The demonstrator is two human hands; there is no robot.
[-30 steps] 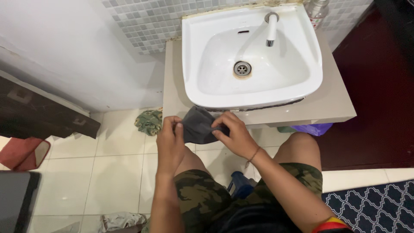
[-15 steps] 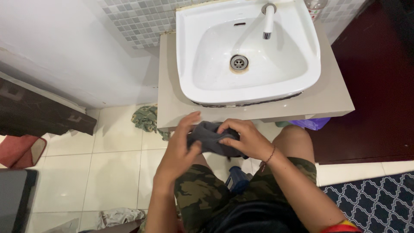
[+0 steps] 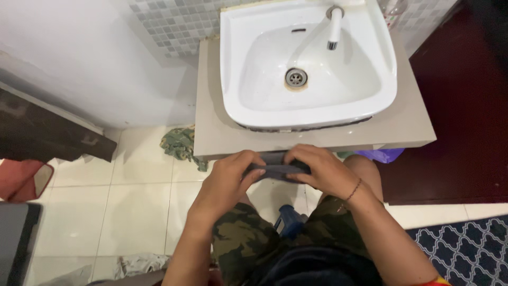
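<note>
My left hand [image 3: 226,180] and my right hand [image 3: 323,170] both grip a dark grey cloth [image 3: 277,169], folded into a narrow band between them. The cloth hangs just in front of the beige counter's front edge [image 3: 317,144], below the white sink [image 3: 254,111]. My thumbs press on top of the cloth and my fingers curl under it. A thin bracelet circles my right wrist. My legs in camouflage shorts are below the hands.
The sink has a metal drain [image 3: 296,78] and a white tap [image 3: 334,26]. A green rag [image 3: 180,144] lies on the tiled floor left of the counter. A purple bag [image 3: 382,154] sits under the counter. A patterned rug [image 3: 465,244] is at the right.
The cloth, first spread loosely between my hands, has been folded and squeezed into a narrow band. My hands moved closer together, and the view shifted so the sink sits farther right.
</note>
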